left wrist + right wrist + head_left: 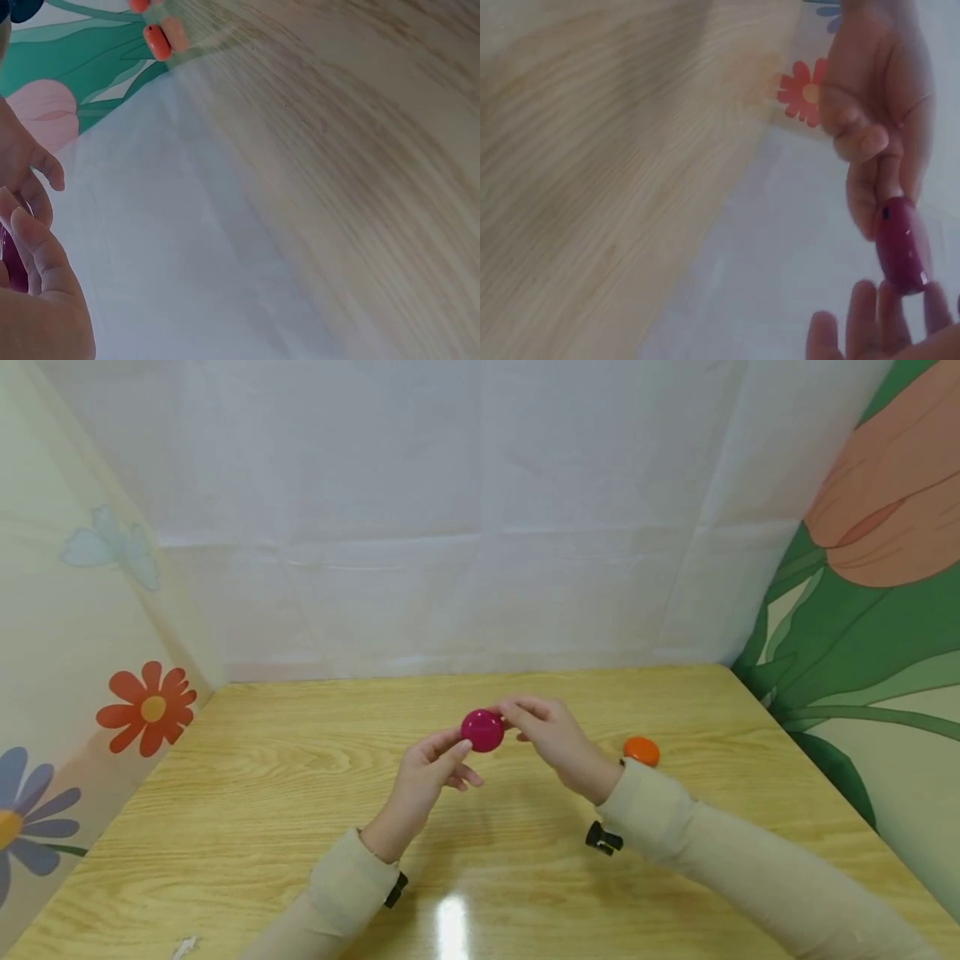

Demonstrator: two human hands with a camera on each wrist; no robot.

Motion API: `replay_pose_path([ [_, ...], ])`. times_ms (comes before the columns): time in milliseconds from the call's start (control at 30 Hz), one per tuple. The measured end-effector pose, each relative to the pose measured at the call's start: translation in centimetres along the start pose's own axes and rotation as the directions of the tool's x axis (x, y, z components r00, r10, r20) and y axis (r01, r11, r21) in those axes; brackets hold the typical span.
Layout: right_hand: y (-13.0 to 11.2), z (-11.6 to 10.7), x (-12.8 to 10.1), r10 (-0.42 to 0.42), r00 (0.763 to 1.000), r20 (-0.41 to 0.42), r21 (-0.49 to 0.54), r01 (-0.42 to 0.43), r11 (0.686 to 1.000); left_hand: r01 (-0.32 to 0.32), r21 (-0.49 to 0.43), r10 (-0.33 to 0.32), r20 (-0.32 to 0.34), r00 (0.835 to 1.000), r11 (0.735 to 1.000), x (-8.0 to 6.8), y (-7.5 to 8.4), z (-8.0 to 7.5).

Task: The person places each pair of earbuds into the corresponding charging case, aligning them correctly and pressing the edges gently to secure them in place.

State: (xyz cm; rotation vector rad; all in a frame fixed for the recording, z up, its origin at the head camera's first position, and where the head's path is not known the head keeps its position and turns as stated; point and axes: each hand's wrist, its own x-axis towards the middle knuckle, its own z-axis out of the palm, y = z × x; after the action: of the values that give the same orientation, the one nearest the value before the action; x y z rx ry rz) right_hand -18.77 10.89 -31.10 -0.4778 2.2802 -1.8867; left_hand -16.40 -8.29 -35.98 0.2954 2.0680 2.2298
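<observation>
A glossy magenta round, disc-shaped case is held up above the table between both hands. My left hand pinches its lower left edge between thumb and fingers. At its right edge, the thumb and fingertips of my right hand pinch the rim. From the right wrist the case shows side-on, thick and rounded, with a small dark slot near one end. In the left wrist view the magenta case is mostly hidden behind the fingers of my left hand.
An orange round case lies on the wood-grain table, just beyond my right wrist. White cloth hangs along the back edge. Flower-printed panels stand on both sides. A small white scrap lies near the front left.
</observation>
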Motion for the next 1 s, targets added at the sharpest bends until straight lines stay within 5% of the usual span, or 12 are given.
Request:
replay_pose_path([
  [767,1.3,-3.1,-1.0,0.112,0.993,0.047,-0.126,-0.106,0.986,0.026,-0.021,-0.026,0.025,0.999,0.999,1.2,-0.7,2.8],
  [1000,2.0,-4.5,-1.3,0.148,0.988,0.053,-0.062,-0.145,0.987,0.061,-0.055,-0.058,0.047,0.997,0.997,2.2,-0.9,4.1],
])
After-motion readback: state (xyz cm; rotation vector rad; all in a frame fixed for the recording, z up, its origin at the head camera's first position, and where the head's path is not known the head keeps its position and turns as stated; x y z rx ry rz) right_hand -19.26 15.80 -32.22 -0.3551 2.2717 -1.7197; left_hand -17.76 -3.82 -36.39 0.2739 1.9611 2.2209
